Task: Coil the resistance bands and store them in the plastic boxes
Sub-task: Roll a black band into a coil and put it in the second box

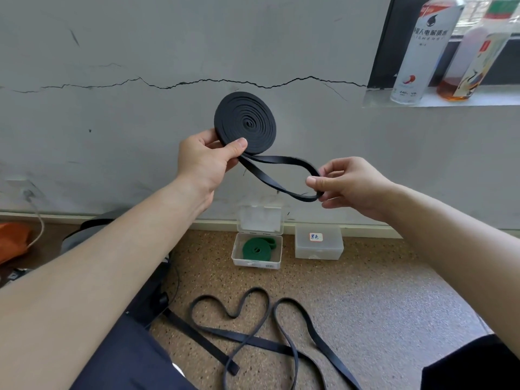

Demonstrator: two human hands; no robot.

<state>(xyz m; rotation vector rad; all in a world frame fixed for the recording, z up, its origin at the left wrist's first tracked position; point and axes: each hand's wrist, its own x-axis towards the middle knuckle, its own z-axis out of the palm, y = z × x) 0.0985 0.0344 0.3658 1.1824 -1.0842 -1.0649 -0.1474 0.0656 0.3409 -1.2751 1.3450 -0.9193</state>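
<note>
1. Well above the open plastic box (239,261), the left hand (204,164) holds up a black resistance band (244,122) wound into a flat spiral disc. The thumb presses on the near face at the disc's lower edge, and the other fingers are curled behind it.
2. Above the box and to its right, the right hand (351,184) pinches the unwound tail (281,161), a short loop running from the disc to that hand. Thumb and forefinger are closed on the loop's far bend, with the remaining fingers loosely curled beneath.
3. The box itself sits on the speckled floor (380,291) at the foot of the wall (140,136), and its clear lid (260,219) stands open, leaning back on the wall.
4. Inside the box lies a green resistance band (256,249), coiled, with a small end poking toward the box's far right corner.
5. Just right of the box, apart from it, stands a second plastic box (319,249) with its lid closed and a small label (315,237) on top.
6. Nearer the person than the box, a loose black band (202,342) sprawls on the floor in wide loops that cross one another.
7. Far up and right of the box, two bottles stand on a window ledge (492,101) — a white bottle (422,52) and a clear bottle (472,68) with amber liquid at its bottom.
</note>
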